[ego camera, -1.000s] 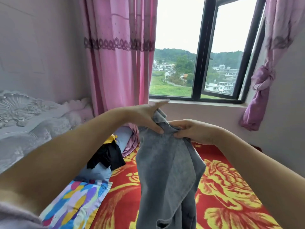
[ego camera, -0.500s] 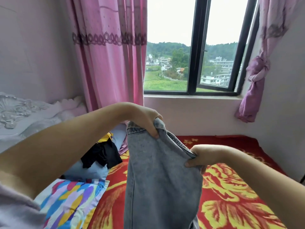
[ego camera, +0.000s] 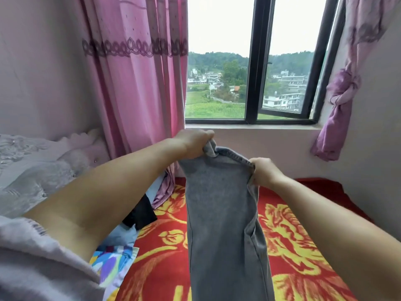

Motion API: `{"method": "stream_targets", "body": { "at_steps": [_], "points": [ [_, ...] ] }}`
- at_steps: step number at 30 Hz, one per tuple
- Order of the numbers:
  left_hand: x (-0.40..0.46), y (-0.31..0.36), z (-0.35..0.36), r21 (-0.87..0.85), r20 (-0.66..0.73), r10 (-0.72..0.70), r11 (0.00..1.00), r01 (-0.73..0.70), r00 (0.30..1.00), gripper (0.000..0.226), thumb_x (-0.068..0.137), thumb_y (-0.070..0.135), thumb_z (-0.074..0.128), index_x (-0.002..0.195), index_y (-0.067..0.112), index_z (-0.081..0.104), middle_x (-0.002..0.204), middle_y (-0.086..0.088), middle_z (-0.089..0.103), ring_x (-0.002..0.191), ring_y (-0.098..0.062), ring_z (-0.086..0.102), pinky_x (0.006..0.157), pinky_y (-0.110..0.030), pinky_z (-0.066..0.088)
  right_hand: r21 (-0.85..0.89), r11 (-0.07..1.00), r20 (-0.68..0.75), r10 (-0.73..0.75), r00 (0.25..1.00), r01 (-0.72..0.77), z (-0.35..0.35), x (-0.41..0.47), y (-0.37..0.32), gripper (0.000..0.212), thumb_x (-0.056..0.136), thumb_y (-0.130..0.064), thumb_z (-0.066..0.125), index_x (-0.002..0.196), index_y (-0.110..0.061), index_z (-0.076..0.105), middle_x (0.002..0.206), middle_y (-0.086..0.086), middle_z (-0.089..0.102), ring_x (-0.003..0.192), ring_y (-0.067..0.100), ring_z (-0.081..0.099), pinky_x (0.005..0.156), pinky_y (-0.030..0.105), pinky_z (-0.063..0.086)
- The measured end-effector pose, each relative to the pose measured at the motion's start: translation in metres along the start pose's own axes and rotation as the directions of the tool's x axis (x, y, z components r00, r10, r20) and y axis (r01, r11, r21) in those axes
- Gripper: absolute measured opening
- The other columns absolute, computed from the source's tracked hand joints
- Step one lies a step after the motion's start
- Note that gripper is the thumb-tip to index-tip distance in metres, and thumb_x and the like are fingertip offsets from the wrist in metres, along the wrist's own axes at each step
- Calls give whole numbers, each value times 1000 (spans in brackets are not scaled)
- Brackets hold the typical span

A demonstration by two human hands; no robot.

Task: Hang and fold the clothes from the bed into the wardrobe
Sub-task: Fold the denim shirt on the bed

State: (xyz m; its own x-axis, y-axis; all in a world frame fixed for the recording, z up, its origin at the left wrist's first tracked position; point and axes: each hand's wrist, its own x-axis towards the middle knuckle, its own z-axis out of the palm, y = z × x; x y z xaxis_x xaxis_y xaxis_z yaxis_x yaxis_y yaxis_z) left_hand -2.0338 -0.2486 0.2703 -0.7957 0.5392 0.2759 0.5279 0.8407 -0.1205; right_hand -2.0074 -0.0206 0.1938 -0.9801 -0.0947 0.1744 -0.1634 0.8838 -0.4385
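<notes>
Both arms are reaching forward over the bed (ego camera: 299, 246), forearms bare, a pale lilac sleeve (ego camera: 39, 263) showing at 8 o'clock. The left hand (ego camera: 193, 143) is sitting just above the centre of the view, knuckles up, its fingers curling over and gripping one end of the waistband of the grey jeans (ego camera: 223, 213). The right hand (ego camera: 263, 172) is lying toward 3 o'clock of the left and slightly lower, its fingers closing in a pinch on the other end of the same waistband. The band is stretching between the two hands, and the jeans are hanging straight down from it in front of the person, running out of view at 6 o'clock above the red and yellow flowered blanket covering the bed.

Compared with half a second ago, the right hand is sitting higher and closer to the level of the left, so the waistband is running flatter, and the denim is hanging as a narrower, smoother column. One second ago the two hands were almost touching at the bunched top of the garment; now they are apart.

At 8 o'clock a black garment (ego camera: 141, 213), a light blue piece (ego camera: 121, 235) and a multicoloured cloth (ego camera: 112, 263) are lying on the bed beside the left forearm. A pink curtain (ego camera: 134, 83) is hanging at 11 o'clock, and a knotted purple curtain (ego camera: 340, 101) at 2 o'clock beside the dark-framed window (ego camera: 253, 61).

No brand, label or writing is readable anywhere.
</notes>
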Motion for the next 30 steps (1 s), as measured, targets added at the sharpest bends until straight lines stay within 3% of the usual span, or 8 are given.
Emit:
{"method": "stream_targets", "body": {
  "at_steps": [6,11,16,19,21,25,27,30],
  "points": [
    [-5,9,-24,-34,-264,44,998,-55,964,19,85,13,54,84,26,39,86,17,49,64,-3,44,50,-22,28,-34,998,-262,-65,963,59,-37,5,0,24,87,-5,49,100,-8,68,97,13,70,82,26,61,65,28,40],
    [-35,24,8,-147,-20,130,980,-131,991,21,82,25,63,80,18,44,94,11,62,86,-17,61,61,-26,41,-195,980,-66,-53,996,40,-12,-26,11,23,88,-13,50,105,-14,66,99,9,69,91,28,64,76,37,52],
    [-99,54,144,-231,316,170,968,-99,933,26,79,40,59,91,17,57,98,-8,67,87,-32,61,61,-27,34,-530,831,290,-12,957,171,110,-89,64,21,92,-23,53,112,-27,59,104,2,65,96,26,64,67,30,44],
    [-169,95,267,-360,565,234,933,-18,792,27,81,42,63,77,21,46,85,0,69,74,-28,61,54,-25,32,-536,797,508,42,861,278,222,-154,112,40,91,-4,41,125,-24,48,92,0,61,93,27,64,59,31,40],
    [-229,129,349,-398,687,296,917,3,664,21,84,39,65,83,21,54,89,-2,70,74,-25,61,53,-25,33,-462,836,658,99,746,297,297,-211,140,39,91,-3,40,124,-23,45,94,1,62,95,27,64,59,32,40],
    [-353,199,466,-398,814,345,917,15,468,30,91,40,58,110,16,58,115,-10,60,103,-32,60,75,-37,50,-372,897,794,175,583,237,412,-320,174,28,94,-13,42,120,-23,46,122,3,58,109,26,61,76,35,46],
    [-402,226,496,-393,824,380,918,-60,421,27,94,29,54,117,15,54,122,-13,50,110,-34,53,77,-41,47,-373,902,815,206,542,219,446,-363,186,42,95,-12,40,136,-17,36,138,6,45,115,26,57,83,37,45],
    [-435,248,513,-375,868,397,918,-129,297,40,90,35,58,123,13,51,127,-15,39,113,-35,49,74,-39,41,-322,919,904,228,362,226,464,-398,201,63,94,-7,40,151,-22,17,160,10,2,135,27,36,102,42,35]
  ]
}}
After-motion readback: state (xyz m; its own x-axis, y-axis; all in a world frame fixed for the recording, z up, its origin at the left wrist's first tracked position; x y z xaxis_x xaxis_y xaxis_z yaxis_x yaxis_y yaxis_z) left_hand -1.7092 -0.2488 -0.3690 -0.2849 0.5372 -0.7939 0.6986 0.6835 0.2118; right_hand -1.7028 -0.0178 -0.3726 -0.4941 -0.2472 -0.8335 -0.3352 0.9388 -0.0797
